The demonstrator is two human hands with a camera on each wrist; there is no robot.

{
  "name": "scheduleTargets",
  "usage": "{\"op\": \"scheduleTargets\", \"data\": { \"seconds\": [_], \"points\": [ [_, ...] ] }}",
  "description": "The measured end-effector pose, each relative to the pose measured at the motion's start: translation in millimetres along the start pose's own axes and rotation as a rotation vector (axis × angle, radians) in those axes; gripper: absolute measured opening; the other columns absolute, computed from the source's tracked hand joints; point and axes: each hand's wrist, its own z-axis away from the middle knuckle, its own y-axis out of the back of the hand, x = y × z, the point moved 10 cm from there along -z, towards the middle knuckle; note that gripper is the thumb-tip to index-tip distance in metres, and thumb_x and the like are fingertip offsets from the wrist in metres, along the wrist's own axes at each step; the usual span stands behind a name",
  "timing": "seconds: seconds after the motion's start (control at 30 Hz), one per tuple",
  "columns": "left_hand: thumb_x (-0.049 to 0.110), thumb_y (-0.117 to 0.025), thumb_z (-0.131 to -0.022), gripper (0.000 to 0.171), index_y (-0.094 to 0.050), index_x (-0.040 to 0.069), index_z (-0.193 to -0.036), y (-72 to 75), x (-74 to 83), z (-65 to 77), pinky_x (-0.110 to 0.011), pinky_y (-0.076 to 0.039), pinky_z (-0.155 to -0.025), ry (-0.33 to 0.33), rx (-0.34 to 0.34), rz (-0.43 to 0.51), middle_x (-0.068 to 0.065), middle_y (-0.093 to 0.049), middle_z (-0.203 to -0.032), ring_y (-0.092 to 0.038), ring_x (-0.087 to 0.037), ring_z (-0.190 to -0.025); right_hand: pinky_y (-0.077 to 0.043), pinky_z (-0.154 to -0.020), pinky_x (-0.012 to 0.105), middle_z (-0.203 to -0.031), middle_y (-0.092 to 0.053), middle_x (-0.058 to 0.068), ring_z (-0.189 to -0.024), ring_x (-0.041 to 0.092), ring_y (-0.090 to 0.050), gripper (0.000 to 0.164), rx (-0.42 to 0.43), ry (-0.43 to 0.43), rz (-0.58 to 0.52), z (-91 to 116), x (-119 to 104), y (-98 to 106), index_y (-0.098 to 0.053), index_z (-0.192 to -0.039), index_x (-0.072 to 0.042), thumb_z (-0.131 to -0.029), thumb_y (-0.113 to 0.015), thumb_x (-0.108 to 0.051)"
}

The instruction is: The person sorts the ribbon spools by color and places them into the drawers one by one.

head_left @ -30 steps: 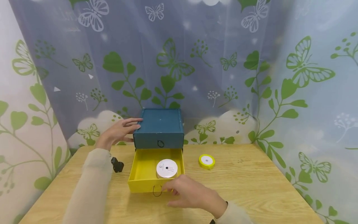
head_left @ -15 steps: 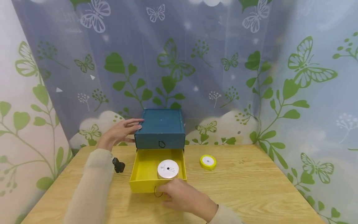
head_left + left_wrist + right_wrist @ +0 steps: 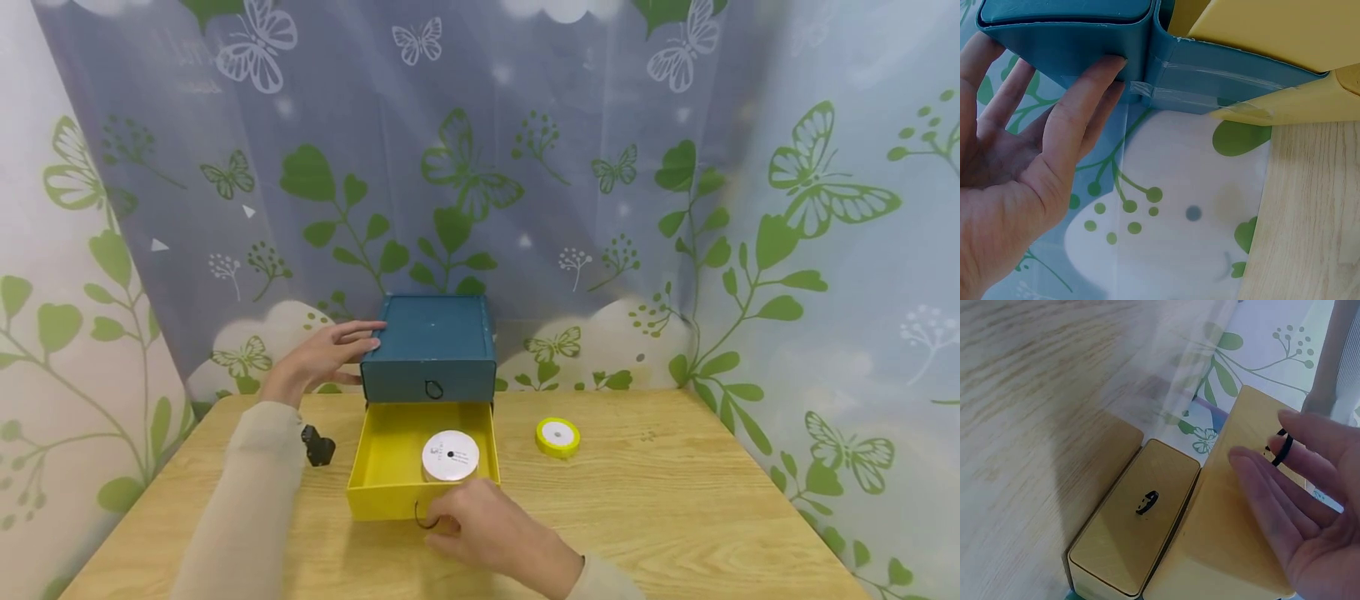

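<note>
A blue drawer box (image 3: 431, 329) stands at the table's back. Its yellow drawer (image 3: 360, 500) is pulled out, with a white-faced spool (image 3: 450, 455) lying inside at the right. My left hand (image 3: 322, 354) rests on the box's left side, fingers extended over the top edge; in the left wrist view, fingertips (image 3: 1113, 65) touch the blue wall. At the yellow drawer's front, my right hand (image 3: 487, 525) holds its black loop pull (image 3: 1283, 450), which lies round a fingertip in the right wrist view. The thumb's contact with the loop is unclear.
A yellow-rimmed spool (image 3: 557, 437) lies right of the drawer. A small black object (image 3: 318, 446) sits left of it, beside the left forearm. The right wrist view shows another yellow drawer front (image 3: 1141, 519) with a black loop. A patterned curtain (image 3: 570, 208) hangs behind.
My right hand has moved slightly left, bringing its fingers onto the black loop. The left hand stays on the box, and the drawer stands out about as far as before.
</note>
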Motion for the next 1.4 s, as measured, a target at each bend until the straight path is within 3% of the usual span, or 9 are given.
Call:
{"op": "scheduleTargets", "data": {
  "seconds": [0.3,0.53,0.93,1.4],
  "points": [
    [0.035,-0.058,-0.107,0.062,-0.034,0.023,-0.163,0.0,0.0,0.3,-0.062,-0.045,-0.114,-0.005,0.002,0.000,-0.014,-0.019,-0.173,-0.024,-0.045,-0.157,-0.043,-0.060,-0.001,-0.073,-0.077,-0.008,-0.062,-0.017,-0.050,0.014,0.134,-0.069,-0.014,1,7,7,-0.080,-0.079,-0.014,-0.087,-0.085,-0.024],
    [0.036,-0.058,-0.107,0.062,-0.034,0.023,-0.163,1.4,0.5,-0.4,-0.062,-0.046,-0.113,-0.013,-0.003,-0.007,-0.014,-0.019,-0.173,-0.024,-0.045,-0.157,-0.051,-0.065,0.003,-0.079,-0.079,0.000,-0.071,-0.005,-0.068,0.013,0.240,-0.072,-0.061,3,12,13,-0.079,-0.081,-0.008,-0.086,-0.085,-0.018],
    [0.037,-0.059,-0.106,0.062,-0.035,0.024,-0.163,1.6,-2.0,-0.7,-0.062,-0.047,-0.113,-0.003,0.005,-0.001,-0.014,-0.021,-0.173,-0.027,-0.044,-0.156,-0.060,-0.064,0.013,-0.088,-0.080,0.015,-0.074,0.010,-0.077,0.013,0.331,-0.161,-0.240,4,28,16,-0.079,-0.094,0.002,-0.084,-0.083,-0.004],
    [0.035,-0.057,-0.107,0.061,-0.034,0.024,-0.163,0.4,-0.3,0.5,-0.062,-0.046,-0.113,-0.009,0.000,-0.004,-0.014,-0.019,-0.173,-0.024,-0.046,-0.157,-0.055,-0.063,0.008,-0.088,-0.080,0.016,-0.071,0.008,-0.076,0.017,0.363,-0.275,-0.317,6,39,15,-0.080,-0.096,0.004,-0.082,-0.084,-0.004]
  ]
}}
